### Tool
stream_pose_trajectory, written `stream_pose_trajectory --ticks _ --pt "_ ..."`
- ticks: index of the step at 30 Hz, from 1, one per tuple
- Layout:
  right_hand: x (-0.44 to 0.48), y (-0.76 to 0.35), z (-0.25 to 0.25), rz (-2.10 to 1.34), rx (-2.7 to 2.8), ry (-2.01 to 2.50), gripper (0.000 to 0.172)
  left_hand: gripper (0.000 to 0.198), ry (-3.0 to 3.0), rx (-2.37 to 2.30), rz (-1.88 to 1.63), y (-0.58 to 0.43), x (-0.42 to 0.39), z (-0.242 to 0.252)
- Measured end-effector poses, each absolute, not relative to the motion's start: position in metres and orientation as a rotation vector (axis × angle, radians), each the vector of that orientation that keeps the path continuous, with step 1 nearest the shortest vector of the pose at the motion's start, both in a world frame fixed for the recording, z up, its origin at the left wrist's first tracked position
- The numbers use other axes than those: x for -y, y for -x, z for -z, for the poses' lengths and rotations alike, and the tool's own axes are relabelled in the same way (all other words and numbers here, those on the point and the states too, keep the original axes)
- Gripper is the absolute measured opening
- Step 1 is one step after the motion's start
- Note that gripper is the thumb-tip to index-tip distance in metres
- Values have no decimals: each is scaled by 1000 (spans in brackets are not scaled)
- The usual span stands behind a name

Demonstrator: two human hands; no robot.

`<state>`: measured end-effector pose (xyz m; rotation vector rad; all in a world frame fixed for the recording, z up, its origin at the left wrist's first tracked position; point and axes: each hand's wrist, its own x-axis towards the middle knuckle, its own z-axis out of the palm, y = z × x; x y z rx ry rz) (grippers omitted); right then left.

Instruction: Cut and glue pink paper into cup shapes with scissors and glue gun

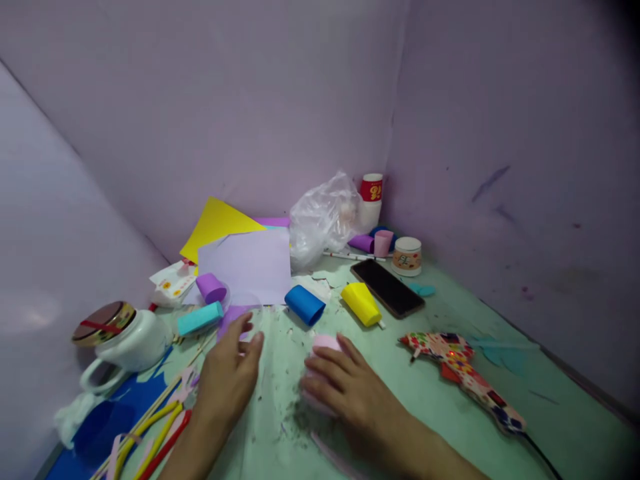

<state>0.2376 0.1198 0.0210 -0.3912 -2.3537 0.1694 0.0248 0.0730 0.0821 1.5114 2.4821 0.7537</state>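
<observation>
A white mug [145, 343] stood far left, then a turquoise piece [200, 319], then the left hand [226, 377], open, thumb parted from its fingers! Beyond sat a blue piece [304, 305]; centre stage, the pink piece [325, 341] lay under the right hand [357, 397], fingers draped over, whether gripping I couldn't tell! Farther right lay a patterned glue gun [463, 367].

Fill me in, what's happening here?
The person's right hand covers much of a pink piece; how firmly it grips is unclear. The left hand is open above the green table, holding nothing visible. Just beyond lie a blue tube and a yellow tube, with a patterned glue gun to the right.
</observation>
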Motion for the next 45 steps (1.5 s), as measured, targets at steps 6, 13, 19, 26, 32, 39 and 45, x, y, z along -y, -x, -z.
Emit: stream_pose_trajectory --ticks 6,13,19,26,32,39,45 --pt "-135 -243 -18 -95 2493 415 45 39 -1493 -2405 -673 -35 -165 -88" --pt "-141 -265 -37 -468 2057 925 47 35 -1307 -2418 -583 -43 -207 -57" --pt "-141 -254 -21 -1051 2035 1012 54 41 -1179 -2389 -858 -37 -181 -67" --pt "-135 -255 -38 -946 2016 835 47 58 -1029 -2082 -1227 -53 -65 -68" --pt "-117 -287 -87 -189 2401 500 47 43 -1046 -2004 -1290 -78 -24 -37" --pt "-108 -326 -100 58 2762 454 41 22 -1454 -1885 -1188 -98 -14 -21" --pt "-115 -315 -89 -7 2983 415 23 20 -1565 -1891 -1148 -98 -14 -18"
